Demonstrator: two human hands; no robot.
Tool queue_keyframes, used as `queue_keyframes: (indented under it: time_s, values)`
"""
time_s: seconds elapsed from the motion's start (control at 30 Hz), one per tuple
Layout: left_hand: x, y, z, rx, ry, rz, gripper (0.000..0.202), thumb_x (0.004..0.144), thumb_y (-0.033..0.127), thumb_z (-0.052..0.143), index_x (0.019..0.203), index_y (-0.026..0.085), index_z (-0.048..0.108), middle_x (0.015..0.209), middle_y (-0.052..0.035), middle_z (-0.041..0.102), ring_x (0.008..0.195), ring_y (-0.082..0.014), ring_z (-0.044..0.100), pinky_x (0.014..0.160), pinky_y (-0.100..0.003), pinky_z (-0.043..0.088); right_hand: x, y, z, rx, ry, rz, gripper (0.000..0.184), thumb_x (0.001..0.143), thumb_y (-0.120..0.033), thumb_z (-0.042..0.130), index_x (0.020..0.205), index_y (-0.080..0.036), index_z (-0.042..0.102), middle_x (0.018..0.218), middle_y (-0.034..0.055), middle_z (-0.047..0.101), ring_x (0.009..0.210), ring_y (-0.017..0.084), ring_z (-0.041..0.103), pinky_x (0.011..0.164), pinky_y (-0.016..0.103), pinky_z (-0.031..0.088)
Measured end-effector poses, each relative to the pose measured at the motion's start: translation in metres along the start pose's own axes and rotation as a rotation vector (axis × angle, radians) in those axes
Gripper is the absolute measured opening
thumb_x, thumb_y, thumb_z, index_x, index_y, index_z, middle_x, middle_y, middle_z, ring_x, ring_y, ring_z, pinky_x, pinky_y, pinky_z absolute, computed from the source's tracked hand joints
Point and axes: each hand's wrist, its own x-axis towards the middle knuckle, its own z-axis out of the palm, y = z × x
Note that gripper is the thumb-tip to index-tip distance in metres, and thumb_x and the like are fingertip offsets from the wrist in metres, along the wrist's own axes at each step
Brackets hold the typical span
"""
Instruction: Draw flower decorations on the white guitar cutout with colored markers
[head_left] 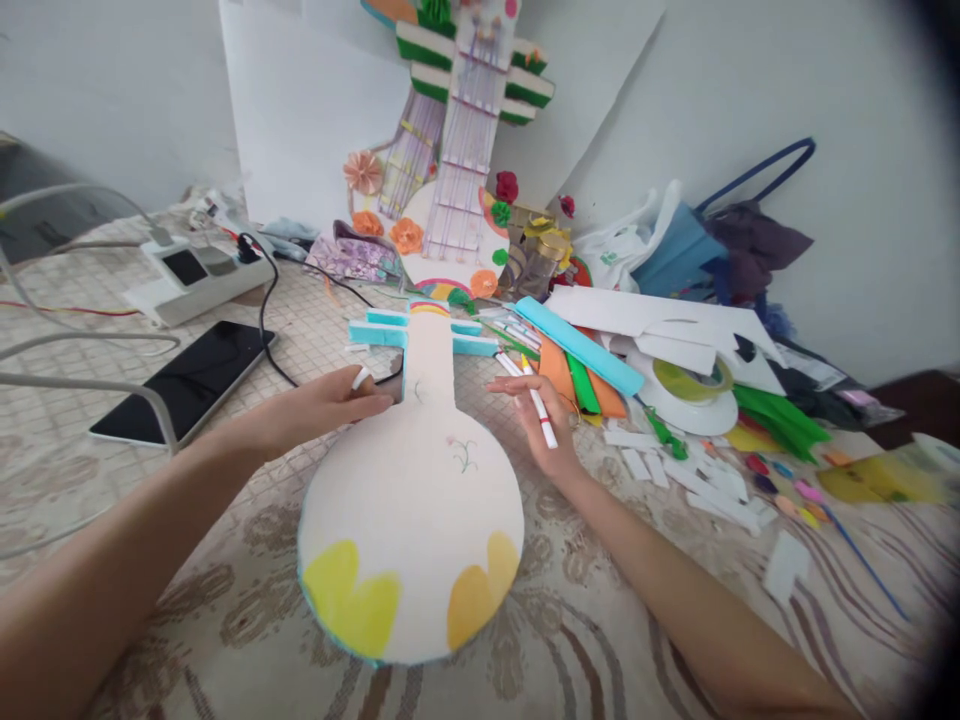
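A patterned cloth (225,620) covers the counter and gives a flat, soft bed for the work. At its middle lies the largest piece, a white guitar-shaped cutout (412,500), flat on its back with the round body toward the person and the thin neck pointing away, so the whole face is open to drawing. Two yellow and orange scallops colour its near edge, and a small sprig is sketched near the right side of the body. Turquoise foam bars (375,330) cross the top of the neck.

Against the wall stands a finished decorated guitar model (450,170), propped upright where it can be seen, likely as a pattern. To the right spreads a heap of paper and foam scraps (675,340), with a tape roll (694,380) on a white disc, all kept within reach of the right arm. To the left lie a dark tablet (187,380) and a power strip (199,275), set apart from the cutout.

The left hand (322,405) rests at the left side of the neck where it meets the body, fingers pressed together and laid flat, seemingly steadying the piece. The right hand (544,420) hovers just right of the neck, fingers loosely spread with a red-and-white marker (540,405) lying across them and held lightly, its tip pointing down toward the wrist.
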Motion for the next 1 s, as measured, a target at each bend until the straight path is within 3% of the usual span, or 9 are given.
queue_keyframes:
  time_s: [0.1, 0.3, 0.47, 0.67, 1.0]
  values:
    - [-0.001, -0.003, 0.000, -0.075, -0.126, -0.036, 0.033, 0.063, 0.049, 0.075, 0.070, 0.024, 0.054, 0.075, -0.0015, 0.067, 0.080, -0.0264, 0.066, 0.063, -0.034, 0.052, -0.002, -0.006, 0.000, -0.062, -0.098, -0.088, 0.013, 0.097, -0.034, 0.050, 0.105, -0.026, 0.056, 0.105, 0.0065, 0.074, 0.124, 0.023, 0.057, 0.108, 0.047, 0.039]
    - [-0.003, 0.004, 0.006, -0.187, -0.192, -0.114, 0.040, 0.058, 0.043, 0.079, 0.082, 0.023, 0.054, 0.093, -0.0032, 0.071, 0.093, -0.0305, 0.068, 0.072, -0.040, 0.056, -0.004, -0.003, 0.000, -0.100, -0.145, -0.119, 0.016, 0.097, -0.032, 0.048, 0.108, -0.026, 0.057, 0.101, 0.0072, 0.075, 0.124, 0.023, 0.056, 0.106, 0.046, 0.040]
    - [-0.004, 0.006, 0.010, -0.095, -0.055, -0.167, 0.047, 0.054, 0.039, 0.081, 0.082, 0.023, 0.048, 0.099, -0.0056, 0.071, 0.101, -0.0319, 0.067, 0.074, -0.040, 0.056, -0.004, -0.001, 0.000, -0.112, -0.138, -0.104, 0.015, 0.097, -0.030, 0.049, 0.107, -0.027, 0.058, 0.100, 0.0060, 0.074, 0.123, 0.023, 0.057, 0.105, 0.045, 0.041]
    - [-0.001, 0.004, 0.012, -0.055, 0.007, -0.190, 0.049, 0.051, 0.038, 0.081, 0.087, 0.022, 0.052, 0.095, -0.0070, 0.071, 0.097, -0.0322, 0.068, 0.071, -0.040, 0.055, -0.004, -0.001, 0.002, -0.123, -0.117, -0.078, 0.018, 0.099, -0.031, 0.045, 0.107, -0.028, 0.061, 0.099, 0.0054, 0.074, 0.121, 0.023, 0.058, 0.104, 0.046, 0.042]
    - [0.002, -0.004, 0.021, -0.040, 0.077, -0.070, 0.050, 0.050, 0.042, 0.082, 0.086, 0.021, 0.053, 0.102, -0.0088, 0.070, 0.103, -0.0313, 0.065, 0.083, -0.044, 0.052, -0.002, 0.002, 0.002, -0.109, -0.098, -0.043, 0.021, 0.100, -0.033, 0.042, 0.110, -0.025, 0.059, 0.100, 0.0052, 0.074, 0.106, 0.022, 0.067, 0.100, 0.043, 0.044]
